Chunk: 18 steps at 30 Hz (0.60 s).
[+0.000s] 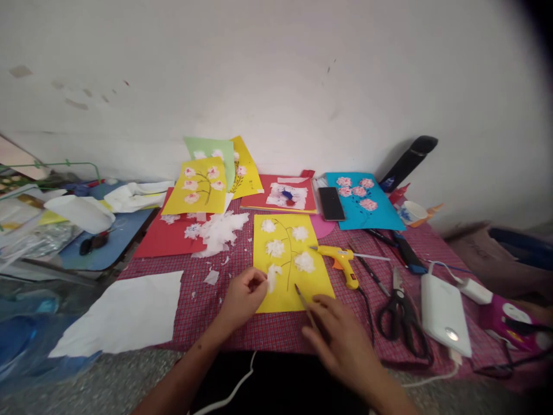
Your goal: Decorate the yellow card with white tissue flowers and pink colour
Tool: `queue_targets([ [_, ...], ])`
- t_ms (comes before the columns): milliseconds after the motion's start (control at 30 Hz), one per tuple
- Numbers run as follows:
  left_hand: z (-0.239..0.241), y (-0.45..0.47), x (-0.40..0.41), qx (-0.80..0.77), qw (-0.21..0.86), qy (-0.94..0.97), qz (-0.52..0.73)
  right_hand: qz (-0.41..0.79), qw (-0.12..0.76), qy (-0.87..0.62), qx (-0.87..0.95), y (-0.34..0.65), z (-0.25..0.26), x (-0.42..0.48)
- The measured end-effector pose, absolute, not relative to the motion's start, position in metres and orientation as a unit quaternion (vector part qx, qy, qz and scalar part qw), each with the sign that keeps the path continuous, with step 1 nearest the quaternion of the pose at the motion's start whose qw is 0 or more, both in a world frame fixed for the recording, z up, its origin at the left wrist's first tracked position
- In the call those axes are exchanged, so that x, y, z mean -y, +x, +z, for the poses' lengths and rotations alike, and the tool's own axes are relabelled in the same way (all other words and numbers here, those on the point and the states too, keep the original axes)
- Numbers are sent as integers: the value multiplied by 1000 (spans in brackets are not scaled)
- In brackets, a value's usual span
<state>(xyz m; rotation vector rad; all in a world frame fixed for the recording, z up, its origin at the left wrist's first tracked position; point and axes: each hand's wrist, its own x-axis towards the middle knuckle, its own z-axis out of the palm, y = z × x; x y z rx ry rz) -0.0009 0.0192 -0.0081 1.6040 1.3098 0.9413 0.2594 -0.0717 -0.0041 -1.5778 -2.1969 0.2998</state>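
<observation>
A yellow sheet (290, 262) with a drawn branch and white tissue flowers lies on the red checked cloth (242, 323) before me. My left hand (244, 297) pinches a white tissue piece (272, 278) at the sheet's lower left. My right hand (343, 340) rests at the sheet's lower right corner, fingers closed round a thin brown stick or brush (303, 298) whose tip points up onto the sheet.
A yellow glue gun (341, 256) lies right of the sheet, then black scissors (400, 311) and a white power bank (444, 314). Torn tissue (220, 230) sits on red paper (164, 239). Finished flower sheets, a phone (330, 203) and a blue sheet (367, 202) line the wall. White paper (125, 314) lies left.
</observation>
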Motion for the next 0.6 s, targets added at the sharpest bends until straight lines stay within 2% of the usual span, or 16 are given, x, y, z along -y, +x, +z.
queue_targets([
  [67, -12, -3, -19, -535, 460, 603, 372, 38, 243, -638, 730, 278, -3, 52],
  [167, -15, -4, -19, -532, 493, 583, 366, -20, 166, -748, 642, 304, 4, 17],
  [267, -13, -3, -18, -525, 503, 584, 362, 31, 50, -799, 599, 316, 8, -10],
  [367, -10, -2, -18, -518, 511, 588, 353, 80, 16, -817, 571, 318, 3, -23],
  [467, -11, -3, -19, -505, 529, 581, 358, 117, 75, -821, 554, 323, -1, -23],
  [600, -18, -3, -19, -494, 550, 555, 380, 195, 305, -784, 504, 332, 3, -5],
])
